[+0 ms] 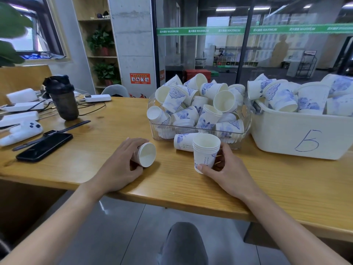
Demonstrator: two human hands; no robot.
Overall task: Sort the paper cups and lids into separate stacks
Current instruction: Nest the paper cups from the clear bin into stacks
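At the near edge of the counter [172, 190], in the lower middle of the frame, both hands are busy with cups. The left hand [122, 165] curls over a single cup [146, 154] lying on its side, mouth turned toward the right of the frame and slightly toward the camera, its long axis running roughly left to right along the counter. To its right, the right hand [227, 169] grips an upright stack [205, 152] of nested cups, thumb across the lower front and fingers round the back, the open mouth facing up. That is the relation the coming move seems to turn on: the single cup lies left of the stack, apart from it, and on its side, so it would likely have to be tipped upright and carried rightward before it could drop into the stack's mouth. The left hand already holds it and is the nearer one for that. Just behind the stack another cup [184, 142] lies on its side, touching or nearly touching it; I cannot tell which. Further back, mid frame, a clear bin [246, 119] is heaped with loose cups, and at the right a white tub [305, 134] marked with a handwritten figure holds more. No lids are plainly visible.
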